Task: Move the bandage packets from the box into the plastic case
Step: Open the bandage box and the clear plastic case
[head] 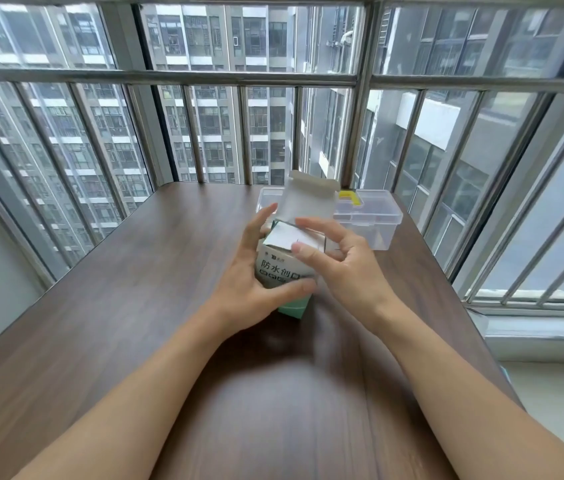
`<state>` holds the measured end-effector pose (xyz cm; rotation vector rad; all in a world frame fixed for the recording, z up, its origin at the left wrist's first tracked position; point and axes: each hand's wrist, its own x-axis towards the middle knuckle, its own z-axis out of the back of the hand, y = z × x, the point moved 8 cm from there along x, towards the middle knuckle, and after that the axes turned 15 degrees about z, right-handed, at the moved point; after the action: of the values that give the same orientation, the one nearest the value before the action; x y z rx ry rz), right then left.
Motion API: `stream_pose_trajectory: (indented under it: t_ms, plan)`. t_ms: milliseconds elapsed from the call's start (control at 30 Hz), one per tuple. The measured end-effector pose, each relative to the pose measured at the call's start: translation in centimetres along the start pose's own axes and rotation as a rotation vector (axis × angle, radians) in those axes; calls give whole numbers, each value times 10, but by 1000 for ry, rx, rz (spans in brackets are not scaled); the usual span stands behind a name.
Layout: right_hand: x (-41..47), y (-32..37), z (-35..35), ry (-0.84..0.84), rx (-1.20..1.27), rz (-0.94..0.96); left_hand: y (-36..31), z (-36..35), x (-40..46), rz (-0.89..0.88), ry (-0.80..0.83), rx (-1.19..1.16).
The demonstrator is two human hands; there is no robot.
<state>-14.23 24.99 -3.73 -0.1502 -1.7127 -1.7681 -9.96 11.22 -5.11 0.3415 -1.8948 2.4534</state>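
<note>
2 hands (249,271) (339,265), 1 box (282,268), 1 plastic case (370,220)

Legible markings: one item, the white and mint-green cardboard bandage box (275,268).

On its white front face, large dark Chinese characters read "防水创口", the line cut off at the right by the right hand's (339,268) thumb; above them sits a small dark logo with tiny characters too blurred to read; below runs a row of small rounded pictograms, partly hidden by the left hand's (249,271) thumb, content not legible. The box's raised white lid flap shows no readable print.
</note>
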Motion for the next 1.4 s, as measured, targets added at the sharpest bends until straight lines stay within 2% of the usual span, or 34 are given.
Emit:
stream_pose_trajectory:
  t_ms: [133, 300, 500, 600, 667, 833, 900, 1000, 1100, 1200, 1300, 1400]
  plan:
    - [-4, 4, -6, 94, 88, 18, -1, 7, 2, 49, 28, -209]
    - [-1, -4, -4, 54, 66, 23, 0, 16, 5, 35, 5, -168]
    - [2, -8, 3, -20, 201, 7, -3, 17, 6, 35, 53, -166]
    - [1, -1, 1, -54, 88, 95, -2, 19, 6, 60, 39, -178]
    - [0, 2, -4, -17, 13, 175, -5, 19, 5, 33, 25, -128]
    - [-2, 6, -7, 8, 48, 198, -17, 21, 2, -156, -39, 215]
    - [-4, 12, -6, -24, 92, 214, -17, 24, 1, -144, -67, 217]
    - [-4, 7, -5, -40, 72, 192, -14, 22, -2, -83, -57, 71]
    - [-3, 0, -1, -101, 57, 151, -10, 25, 2, -9, -59, -296]
    - [-2, -8, -1, -147, 209, 58, 1, 37, 5, 93, -120, -577]
    - [-4, -17, -9, -134, 309, -8, 10, 51, 4, 158, -167, -731]
    - [-4, -21, -19, -114, 293, -40, 14, 62, 0, 170, -204, -756]
